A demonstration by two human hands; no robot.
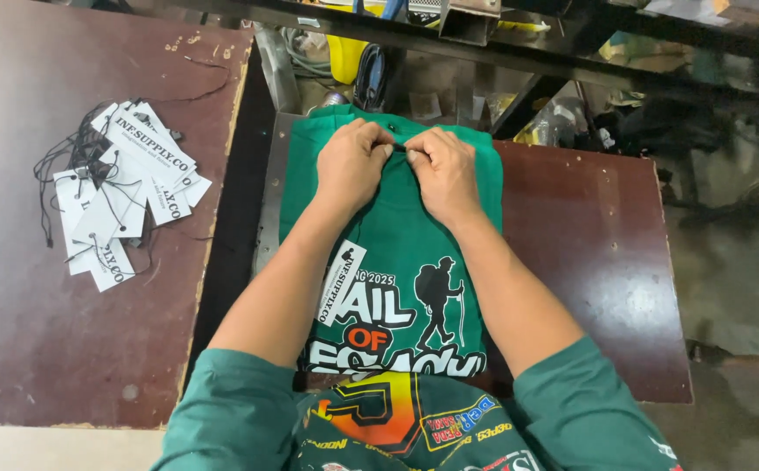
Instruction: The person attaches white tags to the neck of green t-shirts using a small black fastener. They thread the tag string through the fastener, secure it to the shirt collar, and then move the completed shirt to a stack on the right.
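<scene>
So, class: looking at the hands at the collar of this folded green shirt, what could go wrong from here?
1. Both hands, left hand and right hand, pinch at the green shirt collar; a tug might rumple the fold.
2. The white tag lies loose by the forearm and could be swept off.

— What do the left hand [350, 166] and right hand [443, 172] pinch?
— Too small to tell; the fingers hide it, and the green shirt's [405, 235] collar.
— The print?
— Forearms cover its sides.
</scene>
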